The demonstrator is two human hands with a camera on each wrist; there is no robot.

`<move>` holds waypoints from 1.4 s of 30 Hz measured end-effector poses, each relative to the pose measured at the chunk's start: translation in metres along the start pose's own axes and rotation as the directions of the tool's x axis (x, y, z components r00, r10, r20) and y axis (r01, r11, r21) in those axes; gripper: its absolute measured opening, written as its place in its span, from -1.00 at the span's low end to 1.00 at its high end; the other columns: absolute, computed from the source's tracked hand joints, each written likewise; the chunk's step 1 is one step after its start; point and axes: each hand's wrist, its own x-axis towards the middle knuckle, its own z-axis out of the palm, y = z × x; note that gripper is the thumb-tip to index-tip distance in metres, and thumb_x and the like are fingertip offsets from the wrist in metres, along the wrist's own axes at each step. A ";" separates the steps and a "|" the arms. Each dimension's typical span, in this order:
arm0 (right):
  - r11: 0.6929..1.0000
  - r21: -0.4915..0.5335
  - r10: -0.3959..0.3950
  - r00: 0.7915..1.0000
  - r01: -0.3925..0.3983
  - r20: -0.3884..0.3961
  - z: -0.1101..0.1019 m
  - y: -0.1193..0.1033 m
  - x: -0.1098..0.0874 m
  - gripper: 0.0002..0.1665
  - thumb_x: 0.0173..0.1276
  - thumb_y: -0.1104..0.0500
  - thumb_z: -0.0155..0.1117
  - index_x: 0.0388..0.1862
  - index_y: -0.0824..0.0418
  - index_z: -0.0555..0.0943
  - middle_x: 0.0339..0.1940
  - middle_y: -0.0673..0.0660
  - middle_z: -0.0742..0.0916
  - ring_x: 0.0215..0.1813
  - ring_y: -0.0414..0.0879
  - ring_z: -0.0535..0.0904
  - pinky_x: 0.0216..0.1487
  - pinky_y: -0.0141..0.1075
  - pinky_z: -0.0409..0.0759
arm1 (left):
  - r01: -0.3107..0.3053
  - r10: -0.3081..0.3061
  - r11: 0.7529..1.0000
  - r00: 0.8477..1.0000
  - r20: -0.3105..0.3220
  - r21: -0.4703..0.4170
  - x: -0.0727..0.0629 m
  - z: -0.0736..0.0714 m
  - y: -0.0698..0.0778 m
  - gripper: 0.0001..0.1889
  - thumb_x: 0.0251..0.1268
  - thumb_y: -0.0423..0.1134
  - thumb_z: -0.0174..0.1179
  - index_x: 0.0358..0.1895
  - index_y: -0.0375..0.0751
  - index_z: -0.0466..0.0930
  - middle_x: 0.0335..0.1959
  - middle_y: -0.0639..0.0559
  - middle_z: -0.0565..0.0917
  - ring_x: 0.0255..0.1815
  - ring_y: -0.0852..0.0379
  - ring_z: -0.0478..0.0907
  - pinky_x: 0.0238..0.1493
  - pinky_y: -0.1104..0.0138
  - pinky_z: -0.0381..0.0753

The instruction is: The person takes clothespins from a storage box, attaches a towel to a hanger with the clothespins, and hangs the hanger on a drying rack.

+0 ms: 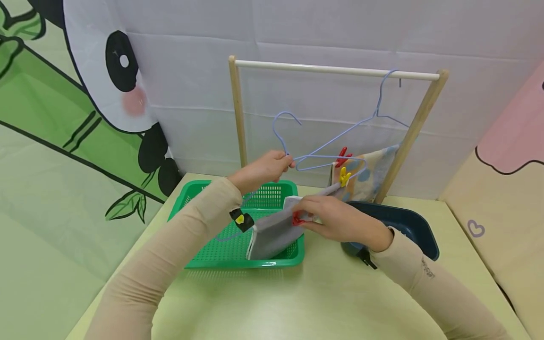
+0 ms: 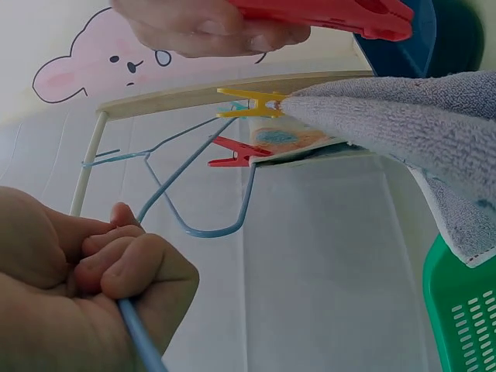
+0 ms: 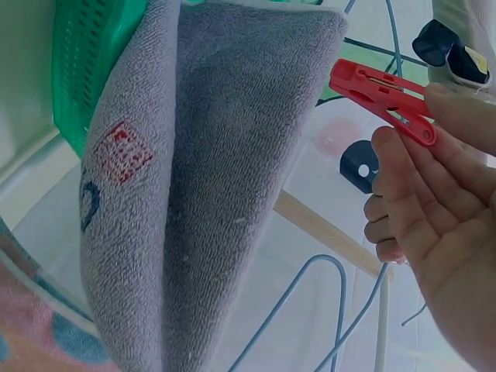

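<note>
My left hand (image 1: 267, 169) grips a blue wire hanger (image 2: 142, 333) just below its hook. A grey towel (image 1: 276, 231) hangs from this hanger, its right end pinched by a yellow clothespin (image 1: 345, 177); the rest droops into a green basket. Between thumb and fingers of my right hand (image 1: 329, 217) is a red clothespin (image 3: 380, 97). In the right wrist view that clothespin is beside the towel's edge, seemingly apart from it. The towel shows a small red printed mark (image 3: 125, 151).
A rack with a white bar (image 1: 331, 69) stands behind. From it hangs a second blue hanger (image 1: 379, 97) with a patterned towel (image 1: 382, 163) and another red clothespin (image 1: 341, 158). The green basket (image 1: 263, 264) lies below my left hand, a dark blue basin (image 1: 418, 226) at right.
</note>
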 end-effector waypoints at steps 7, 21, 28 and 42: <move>0.999 0.008 -0.039 0.999 0.039 -0.017 0.004 0.000 0.011 -0.76 0.27 0.27 0.33 -0.11 0.24 0.52 -0.20 0.00 0.62 -0.17 -0.12 0.57 -0.13 -0.35 0.52 | 0.015 -0.015 1.000 1.000 0.002 -0.010 0.000 0.000 0.002 -0.69 0.57 -0.13 -0.27 -0.13 -0.24 0.42 -0.47 0.01 0.22 -0.64 0.15 0.06 -0.38 0.33 0.22; 0.999 -0.036 -0.041 0.997 0.039 -0.063 0.005 0.006 0.025 -0.77 0.23 0.27 0.36 -0.13 0.24 0.58 -0.27 -0.01 0.65 -0.23 -0.22 0.56 -0.19 -0.38 0.52 | -0.020 0.021 1.000 1.000 0.023 -0.021 0.000 -0.001 0.004 -0.71 0.57 -0.17 -0.25 -0.16 -0.29 0.42 -0.53 0.02 0.21 -0.64 0.16 0.05 -0.39 0.36 0.21; 0.999 -0.012 -0.054 0.995 0.053 -0.085 0.009 0.008 0.030 -0.80 0.21 0.25 0.38 -0.18 0.23 0.63 -0.27 0.00 0.69 -0.21 -0.22 0.59 -0.18 -0.37 0.55 | -0.023 0.024 0.999 0.999 0.024 -0.039 0.001 0.001 0.003 -0.71 0.57 -0.19 -0.25 -0.17 -0.31 0.41 -0.51 0.02 0.22 -0.58 0.17 0.08 -0.40 0.40 0.22; 0.989 0.095 -0.103 0.986 0.116 -0.132 0.024 0.010 0.043 -0.86 0.16 0.28 0.41 -0.27 0.22 0.68 -0.33 -0.02 0.72 -0.30 -0.27 0.61 -0.28 -0.31 0.58 | -0.032 0.034 0.997 0.999 0.029 -0.074 0.003 0.002 -0.001 -0.71 0.57 -0.20 -0.25 -0.17 -0.33 0.42 -0.54 0.02 0.22 -0.63 0.18 0.08 -0.42 0.37 0.22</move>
